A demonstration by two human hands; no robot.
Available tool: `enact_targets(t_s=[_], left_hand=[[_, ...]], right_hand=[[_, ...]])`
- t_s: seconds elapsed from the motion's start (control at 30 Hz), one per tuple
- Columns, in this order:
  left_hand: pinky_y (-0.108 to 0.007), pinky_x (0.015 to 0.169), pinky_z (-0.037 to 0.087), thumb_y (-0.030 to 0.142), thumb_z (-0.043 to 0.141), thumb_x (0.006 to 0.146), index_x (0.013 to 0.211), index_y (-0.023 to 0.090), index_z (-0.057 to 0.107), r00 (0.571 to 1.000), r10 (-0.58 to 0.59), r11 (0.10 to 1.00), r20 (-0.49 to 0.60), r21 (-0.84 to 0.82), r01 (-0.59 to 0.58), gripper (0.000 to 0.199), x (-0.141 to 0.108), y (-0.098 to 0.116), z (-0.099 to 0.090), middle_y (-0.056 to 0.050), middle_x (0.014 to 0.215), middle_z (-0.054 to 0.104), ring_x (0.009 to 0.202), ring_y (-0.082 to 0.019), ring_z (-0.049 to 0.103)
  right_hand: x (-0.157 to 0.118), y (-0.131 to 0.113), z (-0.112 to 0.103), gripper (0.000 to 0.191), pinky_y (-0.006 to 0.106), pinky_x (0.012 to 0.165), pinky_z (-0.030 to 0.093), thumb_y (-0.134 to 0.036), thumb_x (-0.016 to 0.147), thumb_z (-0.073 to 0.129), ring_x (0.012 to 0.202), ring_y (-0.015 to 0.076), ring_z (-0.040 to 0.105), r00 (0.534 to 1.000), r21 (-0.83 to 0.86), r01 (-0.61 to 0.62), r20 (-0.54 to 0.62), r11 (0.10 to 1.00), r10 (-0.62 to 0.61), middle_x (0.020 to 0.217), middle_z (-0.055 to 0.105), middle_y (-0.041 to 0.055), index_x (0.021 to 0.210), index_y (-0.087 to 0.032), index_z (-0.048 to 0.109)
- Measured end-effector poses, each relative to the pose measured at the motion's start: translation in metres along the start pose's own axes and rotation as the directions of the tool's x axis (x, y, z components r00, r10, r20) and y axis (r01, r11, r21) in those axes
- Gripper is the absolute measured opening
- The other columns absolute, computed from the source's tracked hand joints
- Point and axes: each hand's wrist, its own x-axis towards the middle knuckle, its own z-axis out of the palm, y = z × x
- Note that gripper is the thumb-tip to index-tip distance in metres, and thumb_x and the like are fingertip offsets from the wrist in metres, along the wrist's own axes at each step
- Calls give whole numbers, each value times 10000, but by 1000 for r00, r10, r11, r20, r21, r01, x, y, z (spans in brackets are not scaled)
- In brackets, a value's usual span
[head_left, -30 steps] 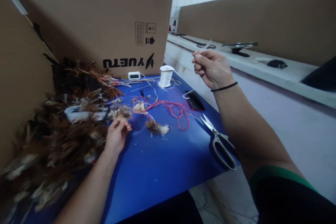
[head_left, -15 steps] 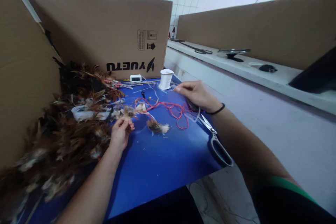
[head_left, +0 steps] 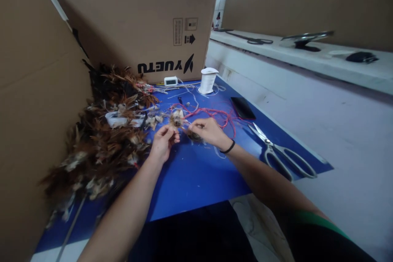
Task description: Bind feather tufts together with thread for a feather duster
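Note:
My left hand (head_left: 164, 141) is closed in a pinch on a small feather tuft (head_left: 176, 118), which sticks up past the fingertips. Close on its right, my right hand (head_left: 208, 131) is also pinched, with a pale strand running near its fingers; what it grips is too small to make out. Another brown feather tuft (head_left: 195, 135) lies partly under the right fingers. Red cord (head_left: 229, 119) is tangled just beyond the hands. To the left spreads a large pile of brown feathers (head_left: 107, 143).
Scissors (head_left: 270, 145) lie partly open at right on the blue table (head_left: 196, 188), below a black phone (head_left: 243, 108). A white spool (head_left: 207, 81) and a small white device (head_left: 170, 81) stand by the cardboard box (head_left: 129, 20).
My right hand has come left from beside the spool to my left hand, uncovering the phone. The view has shifted, so the table sits differently in it. My left hand keeps its pinch.

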Motion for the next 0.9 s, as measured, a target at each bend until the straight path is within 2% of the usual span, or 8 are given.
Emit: enact_targets(t_s=[0.33,0.57,0.9], left_hand=[[-175,462,475,315,803,564,732,160,504,998,-55,998,-31,-43,54,376,-4,-2,6,53,584,522,517,-87,577],[-181,481,487,292,800,560,724,148,551,997,-61,998,-53,5,61,331,-2,-5,6,44,580,545,512,-83,579],[-231,606,521,304,801,564,688,119,601,997,-17,999,-70,40,20,300,1,-12,4,-10,603,613,574,-107,614]], right_hand=[[1,12,11,246,211,479,255,-306,718,515,491,75,356,992,-107,-100,62,989,107,474,415,-36,562,-138,604],[0,10,14,242,216,496,251,-325,716,519,519,78,366,989,-80,-80,116,994,89,509,420,-37,588,-137,601],[-3,8,16,306,223,492,218,-337,720,516,499,67,295,990,-93,-64,122,994,75,479,307,-59,484,-164,424]])
